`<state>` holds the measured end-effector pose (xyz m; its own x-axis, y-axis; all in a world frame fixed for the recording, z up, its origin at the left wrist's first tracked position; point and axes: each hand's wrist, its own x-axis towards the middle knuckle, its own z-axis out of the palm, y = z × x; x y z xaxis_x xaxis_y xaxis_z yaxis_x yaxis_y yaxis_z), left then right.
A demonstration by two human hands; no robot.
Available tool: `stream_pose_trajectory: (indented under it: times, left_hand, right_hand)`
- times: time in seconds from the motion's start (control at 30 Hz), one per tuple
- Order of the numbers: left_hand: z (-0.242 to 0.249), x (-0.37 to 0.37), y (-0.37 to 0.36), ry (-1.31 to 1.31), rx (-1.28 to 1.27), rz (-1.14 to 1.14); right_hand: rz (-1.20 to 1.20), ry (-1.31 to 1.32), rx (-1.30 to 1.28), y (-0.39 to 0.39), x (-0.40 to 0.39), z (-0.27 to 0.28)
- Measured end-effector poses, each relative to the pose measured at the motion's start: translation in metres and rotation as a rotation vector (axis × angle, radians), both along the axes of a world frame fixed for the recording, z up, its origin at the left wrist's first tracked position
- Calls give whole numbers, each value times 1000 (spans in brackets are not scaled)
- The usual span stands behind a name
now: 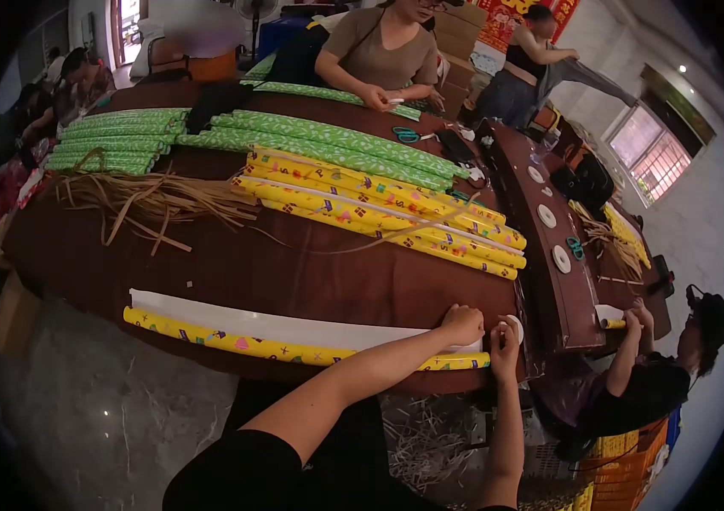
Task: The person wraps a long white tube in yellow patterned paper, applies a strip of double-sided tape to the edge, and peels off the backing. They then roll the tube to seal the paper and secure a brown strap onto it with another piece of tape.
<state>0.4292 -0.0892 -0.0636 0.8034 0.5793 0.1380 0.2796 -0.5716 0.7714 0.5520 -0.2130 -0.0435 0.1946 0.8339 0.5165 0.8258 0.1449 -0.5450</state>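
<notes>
A yellow patterned roll of wrapping paper [243,337] lies along the table's near edge, its white inner side [294,327] partly unrolled. My left hand [462,325] is closed and rests over the white side near the right end; whatever its fingers pinch is hidden. Just right of it, past the paper's end, my right hand [505,351] has its fingers curled at a roll of white tape [515,324], seemingly gripping it. The hands are close together.
Yellow rolls [379,213] and green rolls [319,140] lie farther back beside brown paper strips [157,204]. Tape rolls [546,215] and scissors [575,248] are on the right-hand table. One person [651,375] works there; another [392,55] stands opposite.
</notes>
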Motion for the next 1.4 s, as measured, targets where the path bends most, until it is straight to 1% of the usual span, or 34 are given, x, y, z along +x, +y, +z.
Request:
stream_pose_trajectory:
  times: [0.07, 0.13, 0.17, 0.2, 0.23, 0.27, 0.3, 0.33, 0.37, 0.4, 0.43, 0.47, 0.53, 0.57, 0.6, 0.63, 0.7, 0.73, 0.8, 0.83, 0.9, 0.93, 0.97, 1.0, 1.07, 1.1, 1.17, 1.27, 1.3, 1.33, 1.37, 1.4]
  left_hand:
    - [-6, 1, 1, -76, 17, -35]
    - [0, -1, -6, -95, 34, -19]
    - [6, -5, -7, -115, 58, 1]
    - [14, -9, -8, -77, 130, -28]
    - [20, -10, -9, -32, 199, -48]
    - [17, -9, -9, -50, 203, -61]
    - [8, -4, -10, -101, 205, -26]
    - [15, -11, -8, -90, 147, -32]
    - [24, -16, -9, -86, 87, -47]
    - [15, -12, -8, -76, 90, -19]
    - [6, -5, -9, -127, 135, -3]
    - [-4, 3, -8, -180, 182, 5]
    - [-4, 1, -7, -159, 161, -15]
    - [-4, 0, -7, -177, 142, -12]
    - [-5, 2, -8, -196, 122, -18]
    - [-3, 0, -9, -174, 160, -27]
    - [-2, -2, -7, -130, 180, -36]
    - [-4, -1, -8, -151, 200, -24]
    - [-6, 0, -7, -162, 177, -37]
    - [-5, -1, -7, -154, 166, -42]
    - [-2, -3, -7, -160, 166, -47]
    - [-1, -3, -7, -155, 172, -39]
    - [0, -4, -7, -157, 170, -42]
    - [1, -3, -7, -142, 169, -45]
    - [0, -4, -8, -125, 166, -47]
    - [0, -5, -8, -149, 148, -46]
    - [-2, -5, -8, -172, 127, -48]
    - [-1, -5, -7, -220, 74, -39]
    - [2, -8, -6, -219, 63, -47]
    - [7, -10, -5, -161, -20, -55]
    - [13, -12, -4, -170, -45, -37]
    - [19, -14, -4, -176, -68, -28]
  right_hand:
    - [-16, 67, -63, 2, -4, 5]
    - [-78, 117, -210, 3, -9, 19]
    - [-23, -54, -116, 6, 7, 6]
    - [4, -71, -118, 6, 4, 11]
    - [0, -120, -99, 10, 14, -6]
    - [1, -210, -181, 11, 25, -9]
    - [-98, -426, -176, 10, 11, 4]
    - [-104, -449, -126, 14, 21, -6]
    - [-102, -410, -180, 16, 26, -10]
    - [-110, -376, -236, 17, 29, -7]
    - [-136, -443, -195, 18, 16, 3]
    - [-128, -439, -191, 25, 25, -2]
    - [-18, -425, -116, 32, 47, -8]
    - [-35, -362, -118, 31, 50, -12]
    - [-62, -300, -120, 32, 41, -4]
    - [-50, -342, -100, 34, 40, -1]
    - [-44, -441, -151, 35, 35, 8]
    - [-37, -444, -124, 35, 35, 6]
    - [-71, -353, -64, 35, 40, -1]
    - [-60, -265, -36, 34, 40, -3]
    - [-88, -268, -48, 35, 48, -11]
    - [-104, -262, -53, 37, 36, 0]
    - [-115, 152, -143, 38, 23, 11]
    - [-117, 150, -145, 39, 29, 5]
    - [-139, -54, -69, 41, 44, -10]
    - [-138, -54, -71, 40, 43, -11]
    - [-213, -298, 10, 35, 41, -14]
    - [-250, -366, 13, 28, 33, -6]
    - [-286, -263, 116, 27, 14, 3]
    - [-252, -246, 172, 21, 13, 2]
    - [-227, -230, 231, 14, 12, 0]
    - [-110, -298, 301, 3, -11, 16]
